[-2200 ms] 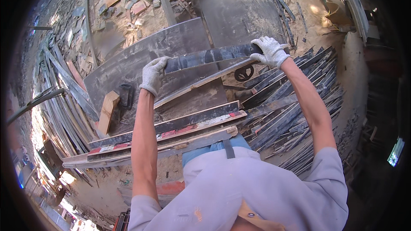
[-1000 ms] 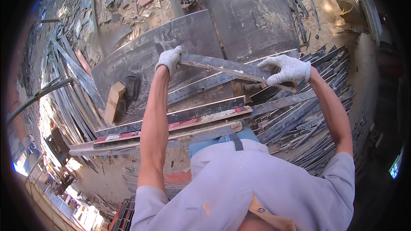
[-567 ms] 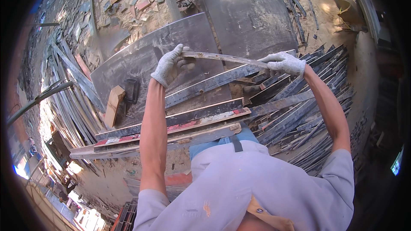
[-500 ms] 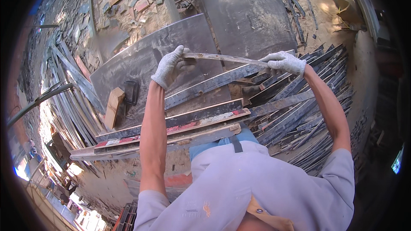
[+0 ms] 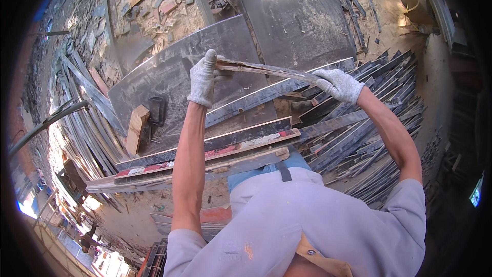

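A narrow, weathered strip of wood [image 5: 266, 69] spans my two gloved hands in mid-air, its right end lower than its left. My left hand [image 5: 204, 79], in a grey knit glove, is closed round the left end with the thumb up. In the same kind of glove, my right hand [image 5: 340, 84] grips the other end, its fingers partly hidden. Below the strip lies a long board with a pale edge [image 5: 279, 91], slanting across dark panels. Closer to me, a stack of narrow boards [image 5: 246, 143] with red and white marks lies crosswise in front of my waist.
To the right is a large pile of dark strips [image 5: 353, 138]. A wooden block [image 5: 137, 129] and a small black object [image 5: 157, 111] rest on the dark panel [image 5: 169, 77]. Long slats [image 5: 95, 118] are heaped at left, with broken board pieces [image 5: 169, 5] scattered beyond.
My left hand has turned, its thumb now pointing more upright. My right hand has shifted slightly left and down, and the strip has rolled and tilts more steeply to the right.
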Demonstrator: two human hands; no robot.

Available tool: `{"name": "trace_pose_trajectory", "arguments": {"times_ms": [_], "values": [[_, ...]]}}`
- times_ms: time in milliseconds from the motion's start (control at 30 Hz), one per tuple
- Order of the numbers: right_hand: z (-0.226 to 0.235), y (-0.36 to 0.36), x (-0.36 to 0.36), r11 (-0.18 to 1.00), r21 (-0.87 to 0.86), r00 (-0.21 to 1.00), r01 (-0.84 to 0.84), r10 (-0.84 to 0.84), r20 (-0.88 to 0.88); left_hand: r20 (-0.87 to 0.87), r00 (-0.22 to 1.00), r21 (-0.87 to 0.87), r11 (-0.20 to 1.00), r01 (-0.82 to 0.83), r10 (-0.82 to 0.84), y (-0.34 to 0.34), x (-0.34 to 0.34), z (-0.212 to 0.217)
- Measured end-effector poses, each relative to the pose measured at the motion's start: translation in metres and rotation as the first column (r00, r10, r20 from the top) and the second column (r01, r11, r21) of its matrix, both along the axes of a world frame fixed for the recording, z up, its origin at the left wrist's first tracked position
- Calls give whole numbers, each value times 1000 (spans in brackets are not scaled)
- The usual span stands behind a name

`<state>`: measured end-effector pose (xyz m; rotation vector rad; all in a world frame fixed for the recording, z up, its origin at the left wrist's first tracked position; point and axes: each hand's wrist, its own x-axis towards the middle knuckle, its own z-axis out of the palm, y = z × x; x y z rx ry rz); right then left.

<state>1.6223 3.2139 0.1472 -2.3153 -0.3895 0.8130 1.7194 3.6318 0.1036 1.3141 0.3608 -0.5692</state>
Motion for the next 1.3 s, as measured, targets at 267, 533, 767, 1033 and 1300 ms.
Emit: {"name": "trace_pose_trajectory", "arguments": {"times_ms": [267,533,767,1033,1300], "values": [[10,5,4,993,-118,992,-2,17,127,75,995,39,998,58,-61,11,9,-2],[33,34,14,995,-90,979,47,-63,-195,-42,998,256,966,-43,56,44,0,-32],[51,96,-4,995,97,930,35,3,-368,183,969,254,960,119,-168,31,-24,1],[66,29,-14,-208,397,28,894,-858,-513,149,976,364,927,94,-158,108,-65,19],[152,-106,20,427,558,515,712,-857,-2,210,977,-33,999,-20,27,119,-82,35]]}}
